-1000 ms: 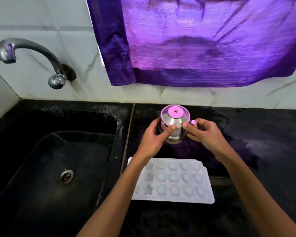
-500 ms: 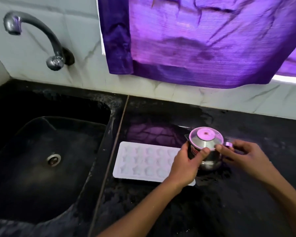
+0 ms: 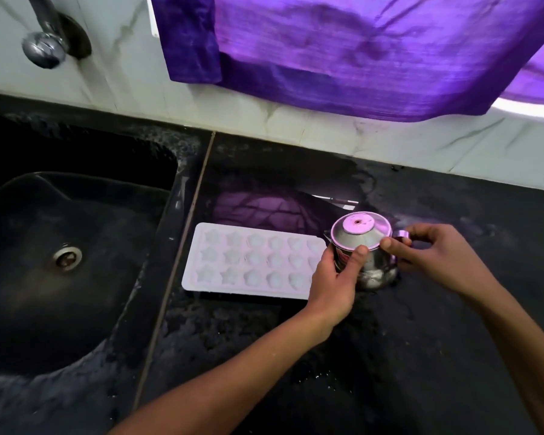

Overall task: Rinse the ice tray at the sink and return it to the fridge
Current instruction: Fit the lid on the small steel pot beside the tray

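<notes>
Ice tray: the white ice tray [image 3: 252,259] lies flat on the black tabletop [image 3: 437,324], at the middle of the frame, just right of the sink; its moulded cells face up, some star-shaped at its left end.
Tray and hands: neither hand holds the tray; its right end sits just beside the left hand and is partly hidden behind that hand and the pot.
Left hand: the left hand [image 3: 335,277] is curled round the near left side of a small steel pot [image 3: 363,255], thumb laid up against its wall just under the lid.
Right hand: the right hand [image 3: 427,255] pinches at the pot's right side, thumb on the lid's edge and fingers bent round the small handle there.
Pot: stands upright on the tabletop, right of centre, touching or almost touching the tray's right end; which, I cannot tell. Its domed lid [image 3: 360,230] is on and has a pink round top.
Sink: the dark sink [image 3: 22,277] fills the left of the frame, with a metal drain [image 3: 66,257] in its floor.
Tap: a chrome tap [image 3: 44,42] is fixed to the tiled wall at the upper left.
Curtain: a purple curtain [image 3: 374,51] hangs across the upper right, its hem above the tabletop.
</notes>
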`<state>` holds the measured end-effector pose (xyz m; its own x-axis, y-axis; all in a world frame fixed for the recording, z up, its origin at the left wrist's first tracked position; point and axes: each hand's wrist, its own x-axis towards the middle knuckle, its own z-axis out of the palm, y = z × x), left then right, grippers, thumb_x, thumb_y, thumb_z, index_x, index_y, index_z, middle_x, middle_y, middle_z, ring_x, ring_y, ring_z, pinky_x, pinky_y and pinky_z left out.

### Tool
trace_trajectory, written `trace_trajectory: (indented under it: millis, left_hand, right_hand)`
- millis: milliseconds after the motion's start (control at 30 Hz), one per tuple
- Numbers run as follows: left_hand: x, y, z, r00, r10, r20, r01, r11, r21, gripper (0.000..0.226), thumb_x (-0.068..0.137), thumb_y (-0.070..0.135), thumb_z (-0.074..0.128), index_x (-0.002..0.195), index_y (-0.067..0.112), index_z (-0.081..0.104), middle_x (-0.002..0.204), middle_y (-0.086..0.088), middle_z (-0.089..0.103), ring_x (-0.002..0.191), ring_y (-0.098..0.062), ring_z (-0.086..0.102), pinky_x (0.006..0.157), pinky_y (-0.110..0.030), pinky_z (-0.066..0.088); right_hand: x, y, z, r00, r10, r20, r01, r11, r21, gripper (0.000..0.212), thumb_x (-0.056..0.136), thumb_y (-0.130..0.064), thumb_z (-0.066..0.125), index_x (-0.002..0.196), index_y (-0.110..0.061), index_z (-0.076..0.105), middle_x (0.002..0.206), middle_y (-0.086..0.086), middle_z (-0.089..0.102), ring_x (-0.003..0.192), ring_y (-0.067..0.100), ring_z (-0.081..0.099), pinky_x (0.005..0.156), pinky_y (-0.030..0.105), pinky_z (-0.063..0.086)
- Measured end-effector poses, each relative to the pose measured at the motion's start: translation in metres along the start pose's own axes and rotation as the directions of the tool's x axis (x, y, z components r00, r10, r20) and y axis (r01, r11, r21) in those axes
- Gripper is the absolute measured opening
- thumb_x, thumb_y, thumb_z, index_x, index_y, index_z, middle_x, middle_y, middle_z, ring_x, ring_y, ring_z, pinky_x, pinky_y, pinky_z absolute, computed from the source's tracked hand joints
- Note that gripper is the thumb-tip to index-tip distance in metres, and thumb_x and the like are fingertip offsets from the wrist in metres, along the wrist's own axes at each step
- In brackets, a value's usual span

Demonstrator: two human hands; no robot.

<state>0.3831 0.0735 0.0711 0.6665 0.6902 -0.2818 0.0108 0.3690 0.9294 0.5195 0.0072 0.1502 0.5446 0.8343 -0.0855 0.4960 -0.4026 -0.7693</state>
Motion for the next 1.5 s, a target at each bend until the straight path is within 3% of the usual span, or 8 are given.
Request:
trace_trajectory:
  millis: [133, 367, 567, 900, 1067, 1233, 1333, 1500]
  left_hand:
    - [-0.001, -0.003, 0.004, 1.0, -0.017, 0.01, 0.017, 1.0, -0.004, 0.07, 0.068, 0.071, 0.053, 0.12, 0.025, 0.057, 0.118, 0.011, 0.066, 0.111, -0.006, 0.059, 0.103, -0.036, 0.044]
    - [-0.002, -0.003, 0.002, 0.996, -0.075, 0.052, 0.074, 0.997, 0.013, 0.047, 0.088, 0.054, 0.053, 0.122, 0.022, 0.057, 0.12, 0.009, 0.064, 0.113, -0.007, 0.058, 0.103, -0.032, 0.042]
    - [-0.003, 0.001, 0.002, 0.993, -0.083, 0.086, 0.081, 0.996, 0.026, 0.044, 0.091, 0.049, 0.051, 0.126, 0.021, 0.055, 0.123, 0.008, 0.063, 0.114, -0.006, 0.057, 0.098, -0.022, 0.041]
    - [-0.002, -0.001, 0.003, 0.991, -0.075, 0.114, 0.075, 0.997, 0.01, 0.045, 0.089, 0.053, 0.053, 0.123, 0.024, 0.058, 0.118, 0.01, 0.066, 0.112, -0.006, 0.059, 0.103, -0.03, 0.043]
    - [-0.005, 0.0, 0.003, 0.994, -0.034, 0.105, 0.032, 0.999, 0.013, 0.043, 0.089, 0.049, 0.055, 0.123, 0.022, 0.057, 0.118, 0.009, 0.066, 0.11, -0.004, 0.059, 0.098, -0.023, 0.044]
    - [-0.005, 0.005, 0.003, 0.996, 0.07, 0.062, -0.072, 0.997, 0.032, 0.058, 0.079, 0.057, 0.058, 0.127, 0.025, 0.055, 0.119, 0.01, 0.066, 0.111, -0.003, 0.059, 0.1, -0.03, 0.046]
    - [-0.01, 0.002, 0.007, 0.993, 0.111, 0.04, -0.113, 0.992, 0.055, 0.067, 0.074, 0.067, 0.055, 0.128, 0.028, 0.053, 0.119, 0.014, 0.065, 0.11, 0.0, 0.059, 0.099, -0.03, 0.047]
    - [-0.023, -0.009, 0.016, 0.991, 0.132, 0.014, -0.133, 0.988, 0.084, 0.062, 0.079, 0.067, 0.047, 0.128, 0.029, 0.052, 0.117, 0.018, 0.065, 0.11, 0.005, 0.057, 0.1, -0.028, 0.045]
  right_hand:
    - [-0.001, 0.001, -0.002, 1.0, 0.014, 0.013, -0.014, 1.0, -0.027, 0.076, 0.043, -0.075, 0.074, 0.076, -0.007, 0.07, 0.073, 0.012, 0.072, 0.076, 0.031, 0.071, 0.078, 0.051, 0.058]
    - [-0.003, 0.004, -0.006, 0.999, 0.041, 0.031, -0.038, 0.996, -0.085, 0.061, 0.053, -0.062, 0.071, 0.078, -0.007, 0.07, 0.073, 0.009, 0.073, 0.075, 0.03, 0.071, 0.079, 0.053, 0.056]
    - [-0.006, 0.001, -0.009, 0.999, 0.034, 0.019, -0.031, 0.993, -0.113, 0.062, 0.054, -0.063, 0.07, 0.078, -0.005, 0.069, 0.072, 0.01, 0.073, 0.074, 0.033, 0.07, 0.078, 0.054, 0.056]
    - [-0.01, -0.003, -0.013, 1.0, 0.019, 0.011, -0.017, 0.992, -0.126, 0.059, 0.056, -0.06, 0.069, 0.073, -0.004, 0.067, 0.069, 0.009, 0.072, 0.071, 0.034, 0.07, 0.076, 0.054, 0.056]
    - [-0.016, 0.0, -0.011, 1.0, -0.003, -0.016, 0.002, 0.996, -0.084, 0.058, 0.055, -0.058, 0.069, 0.075, -0.003, 0.068, 0.071, 0.011, 0.072, 0.073, 0.035, 0.069, 0.076, 0.053, 0.057]
    - [-0.018, 0.003, -0.007, 0.997, -0.02, -0.077, 0.023, 0.999, 0.039, 0.071, 0.055, -0.061, 0.074, 0.079, 0.005, 0.065, 0.075, 0.015, 0.072, 0.069, 0.024, 0.067, 0.067, 0.03, 0.058]
    - [-0.022, 0.007, -0.009, 0.995, -0.022, -0.096, 0.027, 0.998, 0.054, 0.077, 0.045, -0.078, 0.072, 0.075, -0.007, 0.066, 0.074, 0.011, 0.071, 0.071, 0.026, 0.068, 0.076, 0.049, 0.057]
    - [-0.028, 0.002, -0.013, 0.997, -0.036, -0.073, 0.036, 0.999, -0.004, 0.068, 0.046, -0.078, 0.07, 0.072, -0.015, 0.068, 0.072, 0.008, 0.071, 0.076, 0.032, 0.068, 0.079, 0.053, 0.056]
